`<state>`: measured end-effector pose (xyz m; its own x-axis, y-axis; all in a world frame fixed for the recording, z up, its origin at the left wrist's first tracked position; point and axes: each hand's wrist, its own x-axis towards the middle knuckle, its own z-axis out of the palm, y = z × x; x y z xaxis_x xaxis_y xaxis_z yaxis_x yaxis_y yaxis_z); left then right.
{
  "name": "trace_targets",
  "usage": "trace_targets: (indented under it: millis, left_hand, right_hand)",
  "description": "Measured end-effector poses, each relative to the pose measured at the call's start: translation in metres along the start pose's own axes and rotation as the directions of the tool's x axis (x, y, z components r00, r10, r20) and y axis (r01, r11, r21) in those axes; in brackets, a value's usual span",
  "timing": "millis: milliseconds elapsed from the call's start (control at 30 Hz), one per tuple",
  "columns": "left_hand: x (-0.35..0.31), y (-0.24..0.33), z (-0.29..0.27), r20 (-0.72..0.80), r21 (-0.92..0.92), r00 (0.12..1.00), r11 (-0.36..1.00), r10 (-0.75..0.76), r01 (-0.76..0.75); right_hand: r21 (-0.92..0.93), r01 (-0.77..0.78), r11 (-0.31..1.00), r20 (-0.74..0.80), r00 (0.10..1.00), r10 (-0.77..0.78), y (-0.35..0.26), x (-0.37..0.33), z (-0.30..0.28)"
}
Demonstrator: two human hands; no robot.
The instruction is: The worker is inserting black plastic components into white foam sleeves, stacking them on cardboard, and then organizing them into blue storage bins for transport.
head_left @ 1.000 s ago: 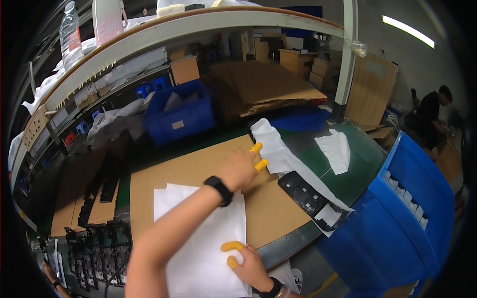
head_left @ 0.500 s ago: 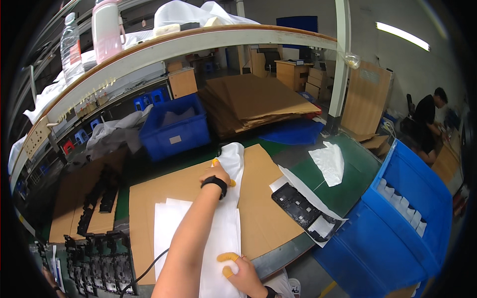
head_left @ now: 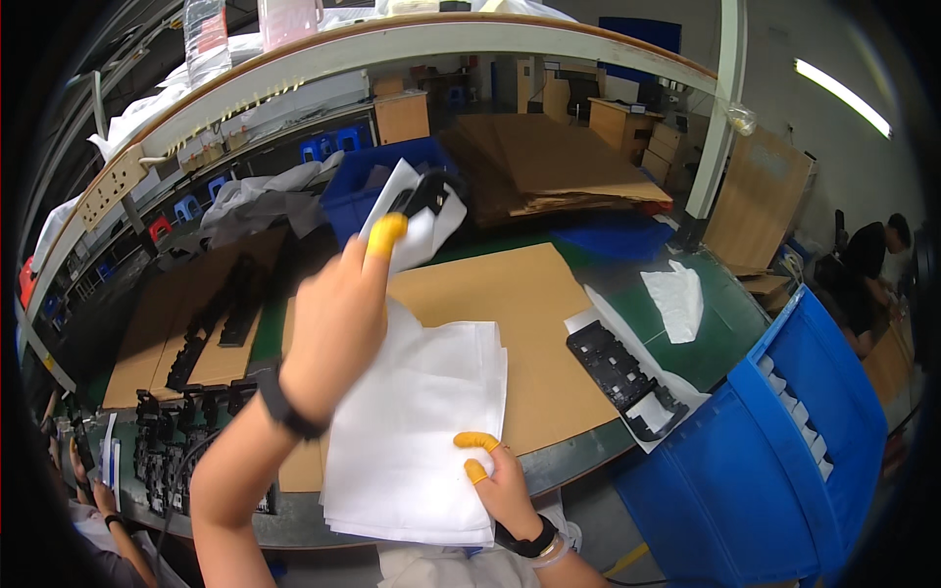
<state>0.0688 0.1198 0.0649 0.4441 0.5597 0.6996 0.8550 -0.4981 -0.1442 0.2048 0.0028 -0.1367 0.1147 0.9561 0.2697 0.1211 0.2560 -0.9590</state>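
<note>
My left hand (head_left: 338,314), with a yellow finger cot showing, is raised over the far left of the cardboard (head_left: 549,333). It is closed on a black part in a white wrap (head_left: 423,211); the part's exact kind is hard to make out. Below lies a stack of thin white sheets (head_left: 412,421), overhanging the cardboard's near edge. My right hand (head_left: 505,480) is curled at the right edge of these sheets, its yellow-capped thumb and forefinger bent on them. Further right a black plastic frame (head_left: 618,367) rests on a white sheet.
Several black frames (head_left: 186,446) stand at the left, near more cardboard (head_left: 162,343). A blue bin (head_left: 725,480) with white pieces is at the right, and a crumpled white bag (head_left: 674,302) lies behind. A co-worker's hand (head_left: 103,498) shows at lower left; another person (head_left: 872,260) sits far right.
My left hand has risen from the far end of the white material, bringing up the wrapped black part. My right hand stays at the sheets. The view has shifted slightly.
</note>
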Motion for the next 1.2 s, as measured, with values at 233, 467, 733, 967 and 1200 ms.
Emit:
trace_targets:
  millis: [233,467,733,967,1200]
  left_hand:
    - [-0.153,0.038,-0.01,0.601,-0.213,0.793,0.976,0.1,0.039]
    - [-0.16,0.035,-0.01,0.522,-0.187,0.819,0.904,-0.24,0.384]
    - [-0.155,-0.004,0.003,0.574,-0.665,0.789,0.438,-0.22,0.605]
    - [-0.184,-0.043,-0.038,0.593,-0.804,0.647,-0.395,-0.48,0.444]
    - [-0.156,-0.025,-0.078,0.453,-0.69,0.708,0.29,-0.542,0.663]
  right_hand:
    - [-0.01,0.015,1.0,0.073,0.997,-0.014,0.005,-0.002,0.01]
    - [-0.099,0.014,0.995,0.062,0.998,-0.008,0.001,-0.006,0.007]
    - [-0.156,0.019,0.987,0.063,0.998,-0.009,-0.004,-0.006,0.006]
    - [-0.151,-0.021,0.988,0.053,0.998,0.03,-0.012,-0.006,0.01]
    - [-0.148,0.027,0.989,0.079,0.997,-0.015,-0.01,-0.004,0.007]
